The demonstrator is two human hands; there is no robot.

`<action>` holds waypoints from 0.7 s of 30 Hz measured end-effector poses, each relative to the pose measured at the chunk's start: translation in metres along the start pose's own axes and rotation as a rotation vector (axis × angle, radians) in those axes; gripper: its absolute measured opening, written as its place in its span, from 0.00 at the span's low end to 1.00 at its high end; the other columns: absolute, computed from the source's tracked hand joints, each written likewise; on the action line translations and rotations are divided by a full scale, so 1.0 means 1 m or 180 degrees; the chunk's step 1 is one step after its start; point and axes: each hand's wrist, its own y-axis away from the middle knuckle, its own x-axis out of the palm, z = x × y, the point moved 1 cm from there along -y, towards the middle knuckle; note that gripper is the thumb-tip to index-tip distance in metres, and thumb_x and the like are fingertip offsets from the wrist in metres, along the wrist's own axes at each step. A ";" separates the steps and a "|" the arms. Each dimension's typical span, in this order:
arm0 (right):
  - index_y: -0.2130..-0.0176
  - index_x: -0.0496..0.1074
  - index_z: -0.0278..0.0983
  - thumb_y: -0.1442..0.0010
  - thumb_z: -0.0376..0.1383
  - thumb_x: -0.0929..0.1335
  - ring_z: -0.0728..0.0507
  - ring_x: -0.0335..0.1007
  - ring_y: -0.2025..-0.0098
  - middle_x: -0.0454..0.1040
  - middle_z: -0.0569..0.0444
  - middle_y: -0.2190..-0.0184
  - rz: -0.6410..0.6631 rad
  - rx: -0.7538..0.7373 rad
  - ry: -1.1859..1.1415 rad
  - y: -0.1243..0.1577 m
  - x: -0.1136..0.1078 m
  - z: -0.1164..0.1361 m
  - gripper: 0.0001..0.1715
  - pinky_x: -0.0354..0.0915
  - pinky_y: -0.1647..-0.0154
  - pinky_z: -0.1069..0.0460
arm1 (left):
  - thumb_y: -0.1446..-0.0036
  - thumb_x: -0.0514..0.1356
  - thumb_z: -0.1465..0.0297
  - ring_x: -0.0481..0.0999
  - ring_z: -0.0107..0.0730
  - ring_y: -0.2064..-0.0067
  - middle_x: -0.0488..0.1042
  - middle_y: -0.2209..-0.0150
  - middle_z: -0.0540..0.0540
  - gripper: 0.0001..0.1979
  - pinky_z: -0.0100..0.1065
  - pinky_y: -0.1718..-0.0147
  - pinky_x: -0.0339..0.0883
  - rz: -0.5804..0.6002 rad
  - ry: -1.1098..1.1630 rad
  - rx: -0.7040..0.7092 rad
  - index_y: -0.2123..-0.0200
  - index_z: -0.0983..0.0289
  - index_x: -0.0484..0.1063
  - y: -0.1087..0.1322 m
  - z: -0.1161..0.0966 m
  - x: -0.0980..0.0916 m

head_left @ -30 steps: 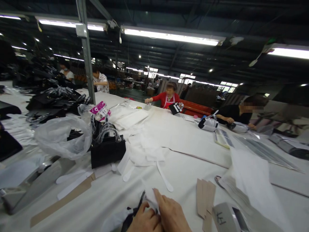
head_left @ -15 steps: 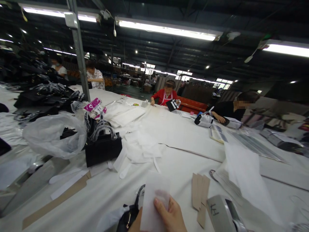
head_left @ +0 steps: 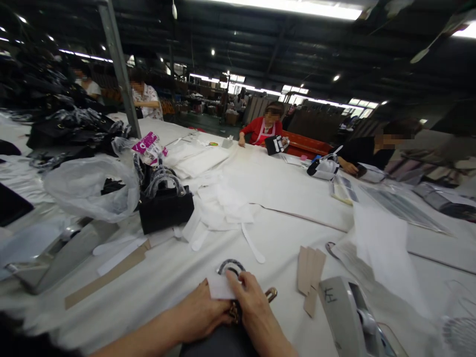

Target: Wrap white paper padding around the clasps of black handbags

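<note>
My left hand point(head_left: 199, 312) and my right hand point(head_left: 253, 310) meet at the near edge of the white table point(head_left: 267, 198). Together they press a small white sheet point(head_left: 220, 287) around the hardware of a dark bag point(head_left: 223, 342) that lies under them. A gold metal clasp point(head_left: 270, 294) pokes out beside my right hand, and the bag's wrapped curved handle point(head_left: 230, 265) arches just beyond my fingertips. Both hands have their fingers closed on the sheet and the bag.
A black handbag point(head_left: 165, 210) stands to the left beside a clear plastic bag point(head_left: 92, 188). Tan card strips point(head_left: 310, 272) and a grey tape dispenser point(head_left: 345, 312) lie to the right. Loose white sheets point(head_left: 230, 208) cover the middle. Other people work at the far edge.
The white sheet was held up in my right hand half a second ago; now it is down on the bag with both hands on it. The camera has tilted down.
</note>
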 end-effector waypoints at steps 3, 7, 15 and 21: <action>0.47 0.69 0.37 0.38 0.28 0.59 0.43 0.75 0.60 0.77 0.48 0.61 -0.0081 0.0465 -0.0043 -0.004 -0.003 0.009 0.21 0.71 0.58 0.49 | 0.37 0.56 0.66 0.69 0.43 0.54 0.71 0.58 0.57 0.06 0.44 0.51 0.61 0.0251 -0.0191 0.0048 0.60 0.63 0.67 0.003 0.002 -0.003; 0.64 0.73 0.38 0.37 0.36 0.65 0.46 0.74 0.73 0.77 0.56 0.73 -0.0404 0.1165 -0.0069 -0.006 -0.018 0.014 0.07 0.69 0.70 0.53 | 0.52 0.68 0.57 0.67 0.42 0.59 0.69 0.62 0.53 0.21 0.41 0.56 0.61 0.0398 0.0239 -0.0056 0.62 0.62 0.65 -0.002 0.007 -0.007; 0.54 0.71 0.38 0.38 0.26 0.63 0.46 0.77 0.63 0.79 0.51 0.64 -0.0618 -0.0188 0.0136 0.019 -0.017 0.019 0.14 0.73 0.62 0.52 | 0.38 0.54 0.69 0.65 0.30 0.68 0.66 0.71 0.49 0.09 0.32 0.67 0.59 -0.0961 0.1746 -0.0845 0.71 0.61 0.57 0.013 0.018 0.014; 0.55 0.73 0.34 0.38 0.24 0.63 0.43 0.75 0.64 0.79 0.45 0.64 -0.0715 -0.0703 0.0576 0.025 -0.013 0.032 0.14 0.73 0.62 0.48 | 0.35 0.50 0.71 0.64 0.32 0.64 0.61 0.65 0.52 0.05 0.32 0.65 0.61 -0.1937 0.1967 -0.0808 0.66 0.61 0.57 0.022 0.015 0.021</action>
